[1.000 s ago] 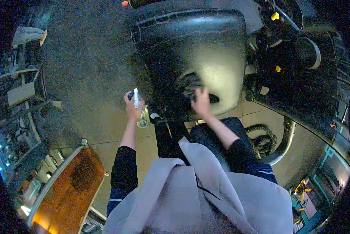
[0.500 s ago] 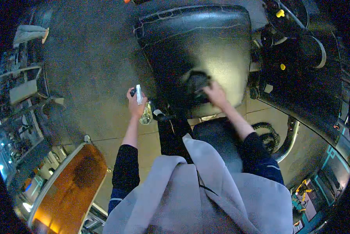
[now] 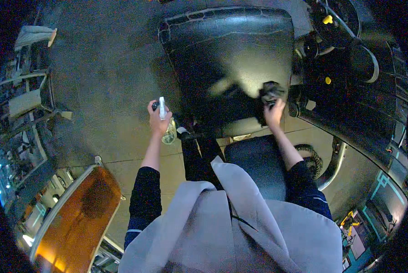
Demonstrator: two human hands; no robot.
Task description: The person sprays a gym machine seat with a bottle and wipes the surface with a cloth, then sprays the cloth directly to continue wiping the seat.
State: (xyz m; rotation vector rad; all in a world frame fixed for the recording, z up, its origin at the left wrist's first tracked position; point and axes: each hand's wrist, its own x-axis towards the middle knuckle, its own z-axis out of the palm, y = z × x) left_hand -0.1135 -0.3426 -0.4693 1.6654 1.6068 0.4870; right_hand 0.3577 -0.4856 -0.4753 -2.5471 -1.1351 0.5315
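Observation:
My left hand (image 3: 159, 117) is wrapped round the neck of a spray bottle with a white and black head (image 3: 162, 107) and a clear body (image 3: 169, 134) hanging below it. In my right hand (image 3: 274, 113) is a dark crumpled cloth (image 3: 271, 92), held against the right part of a black padded backrest (image 3: 226, 54). The backrest has cracked, creased covering along its far edge and a bright sheen at its middle right. Nearer to me lies a black seat pad (image 3: 255, 160), partly under my right forearm.
An orange-brown board with a metal rim (image 3: 83, 214) stands at lower left. On the right are dark equipment with yellow knobs (image 3: 327, 19) and a curved metal tube (image 3: 335, 169). Racks and machines line the far left edge. Grey floor tiles (image 3: 104, 91) show on the left.
My right hand has moved right across the backrest with the dark cloth, from its lower middle to its right side. My left hand and the bottle have hardly moved.

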